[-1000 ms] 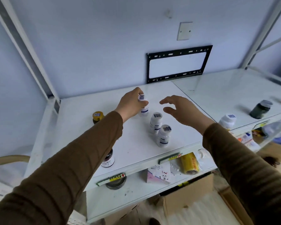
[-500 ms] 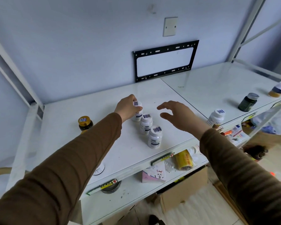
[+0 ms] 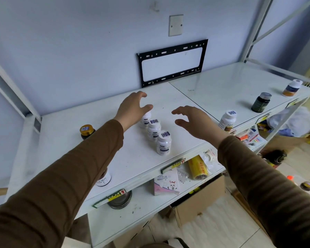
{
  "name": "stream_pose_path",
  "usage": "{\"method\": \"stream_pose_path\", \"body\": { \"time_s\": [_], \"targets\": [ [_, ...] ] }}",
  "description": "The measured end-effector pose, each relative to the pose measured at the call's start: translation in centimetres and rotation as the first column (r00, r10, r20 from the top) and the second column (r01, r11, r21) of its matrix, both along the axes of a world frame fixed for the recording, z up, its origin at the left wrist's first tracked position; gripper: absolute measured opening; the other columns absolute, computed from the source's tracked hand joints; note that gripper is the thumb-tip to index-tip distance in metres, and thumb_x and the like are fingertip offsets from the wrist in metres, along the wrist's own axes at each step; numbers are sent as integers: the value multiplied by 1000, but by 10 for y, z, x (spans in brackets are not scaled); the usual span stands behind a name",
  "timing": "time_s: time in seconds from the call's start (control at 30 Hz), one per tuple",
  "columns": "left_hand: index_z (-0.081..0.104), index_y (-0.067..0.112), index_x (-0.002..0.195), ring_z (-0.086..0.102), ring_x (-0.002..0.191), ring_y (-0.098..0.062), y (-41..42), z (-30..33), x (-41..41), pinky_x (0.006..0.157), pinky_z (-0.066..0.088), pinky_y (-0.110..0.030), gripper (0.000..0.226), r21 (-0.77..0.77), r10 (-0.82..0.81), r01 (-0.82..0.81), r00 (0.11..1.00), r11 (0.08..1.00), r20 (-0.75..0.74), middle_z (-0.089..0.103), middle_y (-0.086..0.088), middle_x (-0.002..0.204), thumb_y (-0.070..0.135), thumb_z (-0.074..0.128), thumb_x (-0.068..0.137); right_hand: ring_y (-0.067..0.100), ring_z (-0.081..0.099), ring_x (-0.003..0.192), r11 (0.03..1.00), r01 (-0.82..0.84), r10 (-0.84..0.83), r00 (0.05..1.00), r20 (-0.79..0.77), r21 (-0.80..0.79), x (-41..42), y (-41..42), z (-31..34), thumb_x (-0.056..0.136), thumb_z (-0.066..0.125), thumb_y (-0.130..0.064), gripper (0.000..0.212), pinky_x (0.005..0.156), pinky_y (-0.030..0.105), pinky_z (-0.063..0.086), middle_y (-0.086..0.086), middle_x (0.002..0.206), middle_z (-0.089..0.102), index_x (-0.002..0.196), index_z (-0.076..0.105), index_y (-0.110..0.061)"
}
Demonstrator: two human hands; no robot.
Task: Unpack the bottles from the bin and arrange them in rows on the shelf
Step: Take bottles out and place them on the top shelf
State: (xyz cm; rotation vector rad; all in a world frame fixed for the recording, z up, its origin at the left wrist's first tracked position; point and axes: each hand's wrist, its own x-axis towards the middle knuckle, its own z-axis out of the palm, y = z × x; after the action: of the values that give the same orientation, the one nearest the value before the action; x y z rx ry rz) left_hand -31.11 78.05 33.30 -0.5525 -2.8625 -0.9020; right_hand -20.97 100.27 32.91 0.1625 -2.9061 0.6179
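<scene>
Three white bottles stand in a diagonal row on the white shelf (image 3: pixel 64 133): the rear bottle (image 3: pixel 145 119), the middle bottle (image 3: pixel 154 130) and the front bottle (image 3: pixel 164 142). My left hand (image 3: pixel 132 109) hovers just above the rear bottle with fingers spread, holding nothing. To the right of the row, my right hand (image 3: pixel 191 120) is open above the shelf. A dark jar with a gold lid (image 3: pixel 86 131) stands to the left. Another bottle (image 3: pixel 104 179) is partly hidden under my left sleeve.
On the right shelf section stand a white bottle (image 3: pixel 227 120), a dark green bottle (image 3: pixel 261 102) and an orange-banded bottle (image 3: pixel 292 87). The lower shelf holds a mask box (image 3: pixel 166 181), a yellow roll (image 3: pixel 198 168) and a tin (image 3: pixel 120 200). Cardboard boxes (image 3: pixel 199 199) sit on the floor.
My left hand has let go of the rear white bottle and lifted with fingers spread. The right hand stays open beside the row.
</scene>
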Motion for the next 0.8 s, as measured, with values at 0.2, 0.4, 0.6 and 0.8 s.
{"method": "stream_pose_path", "body": {
  "time_s": [0.2,0.4,0.6,0.8],
  "targets": [
    [48,25,139,43,129,-17,26,20,46,103,37,-33,52,-153,-194,176,975,973,-112,47,5,143,41,62,92,21,50,118,998,30,-25,997,-74,64,28,22,12,96,59,-32,40,96,37,45,-1,134,56,135,54,-27],
    [47,23,142,41,130,-17,90,19,90,101,35,-30,52,-226,-331,291,929,930,-166,48,5,144,40,60,94,20,45,118,988,121,-107,984,-142,94,73,79,12,91,65,-33,47,90,33,44,-5,136,53,136,53,-28],
    [49,24,139,46,125,-19,197,1,137,100,38,-32,53,-245,-409,365,898,898,-162,52,3,140,40,65,91,23,46,118,971,203,-189,975,-116,127,137,173,-2,88,67,-35,53,92,33,41,-2,134,53,138,50,-28],
    [49,24,140,47,124,-20,317,-33,188,96,35,-28,55,-197,-456,439,888,877,-51,52,1,139,39,67,89,27,44,121,964,233,-230,972,-37,125,204,292,-22,89,67,-33,52,100,41,42,1,136,52,138,51,-24]
  ]
}}
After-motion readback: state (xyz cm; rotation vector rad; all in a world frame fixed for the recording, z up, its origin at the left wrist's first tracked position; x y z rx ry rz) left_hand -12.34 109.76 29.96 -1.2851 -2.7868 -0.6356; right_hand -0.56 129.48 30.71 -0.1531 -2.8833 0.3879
